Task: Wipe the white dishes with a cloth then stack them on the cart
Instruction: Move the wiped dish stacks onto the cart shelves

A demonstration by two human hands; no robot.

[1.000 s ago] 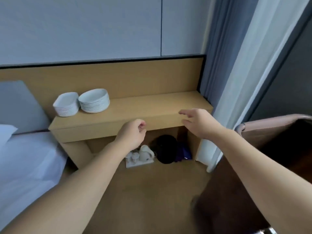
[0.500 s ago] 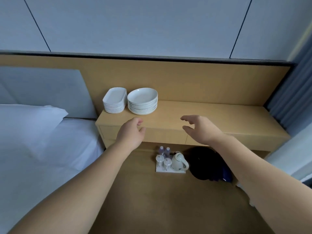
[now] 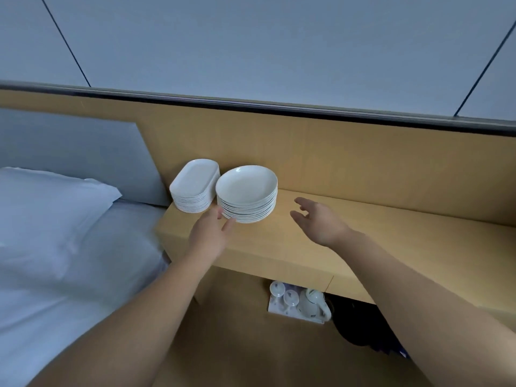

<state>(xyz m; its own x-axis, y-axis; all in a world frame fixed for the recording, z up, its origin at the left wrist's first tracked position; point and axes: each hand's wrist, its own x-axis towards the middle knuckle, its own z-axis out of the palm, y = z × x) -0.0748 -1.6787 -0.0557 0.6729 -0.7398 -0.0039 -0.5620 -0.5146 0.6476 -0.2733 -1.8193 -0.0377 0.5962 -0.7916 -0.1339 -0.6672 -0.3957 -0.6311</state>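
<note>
Reaching at frame centre, the left hand point(image 3: 210, 235) touches the stack of round white ceramic dishes point(image 3: 246, 194) on the light wooden shelf point(image 3: 377, 233) with straight fingers; the right hand point(image 3: 321, 222) hovers just right, fingers relaxed, empty.

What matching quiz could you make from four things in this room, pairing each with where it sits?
Things:
1. round plate stack
2. oval dish stack
3. teapot
4. pillow

Places:
a. on the bed
b. on the shelf, at the left hand's fingertips
c. low down, under the shelf
d. at the shelf's left end, next to the headboard

Pairs: 1-b, 2-d, 3-c, 4-a.
</note>
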